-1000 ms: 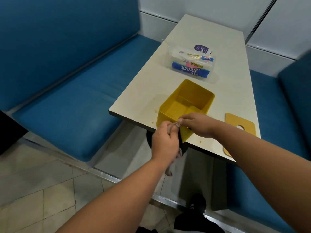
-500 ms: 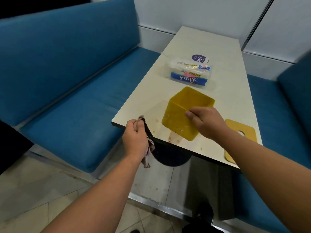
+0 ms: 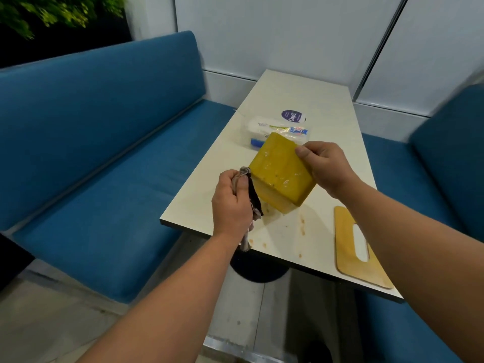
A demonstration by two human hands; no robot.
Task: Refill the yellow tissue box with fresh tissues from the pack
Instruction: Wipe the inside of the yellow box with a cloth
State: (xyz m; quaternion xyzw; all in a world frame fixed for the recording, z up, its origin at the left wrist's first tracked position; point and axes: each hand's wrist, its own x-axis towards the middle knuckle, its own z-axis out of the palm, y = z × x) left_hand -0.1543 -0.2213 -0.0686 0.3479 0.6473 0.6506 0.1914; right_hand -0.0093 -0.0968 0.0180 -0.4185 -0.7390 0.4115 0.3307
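Note:
The yellow tissue box (image 3: 281, 174) is lifted and tipped over above the table, its speckled underside facing me. My right hand (image 3: 327, 166) grips its right edge. My left hand (image 3: 230, 203) holds a crumpled dark rag (image 3: 252, 197) against the box's lower left corner. Behind the box, partly hidden, lies the tissue pack (image 3: 264, 129) on the white table (image 3: 293, 98). The box's yellow lid (image 3: 353, 247), with an oval slot, lies flat near the table's front right corner.
Orange-brown spots (image 3: 302, 226) mark the tabletop near its front edge. A round purple sticker (image 3: 292, 116) sits beyond the pack. Blue benches (image 3: 104, 163) flank the table on both sides, with white wall panels behind.
My right hand has lifted the box off the table and tipped it bottom-up. My left hand with the rag has come up from the table edge to the box's corner. The view rose.

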